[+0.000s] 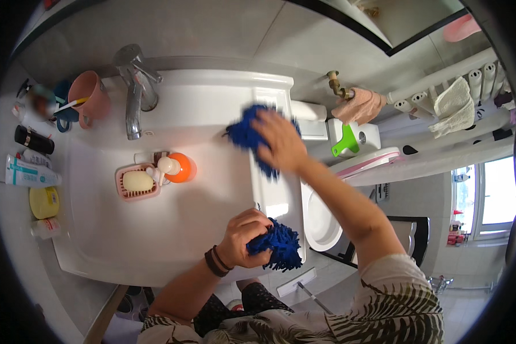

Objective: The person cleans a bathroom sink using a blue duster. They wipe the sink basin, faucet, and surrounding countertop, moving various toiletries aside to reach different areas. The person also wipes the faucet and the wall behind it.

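Note:
My left hand point(244, 241), with dark bands at the wrist, grips a bunched blue chenille cloth point(281, 246) over the front right of the white sink point(215, 180). Further back, my right hand point(281, 139) is blurred and presses down on another blue chenille bundle point(246, 129) at the sink's right-hand ledge. Whether the two bundles are one piece cannot be seen. Inside the basin, a pink soap dish point(119, 182) holds a pale bar of soap point(137, 181). Beside it is an orange pump bottle point(181, 167). The chrome faucet point(134, 103) stands at the back left.
A pink cup point(90, 96), a toothpaste tube point(32, 172) and several bottles line the left side. To the right are a toilet point(322, 219), a green scraper-like tool point(347, 139) and a cloth-draped pipe valve point(336, 84). A flat mop point(296, 281) lies on the floor below.

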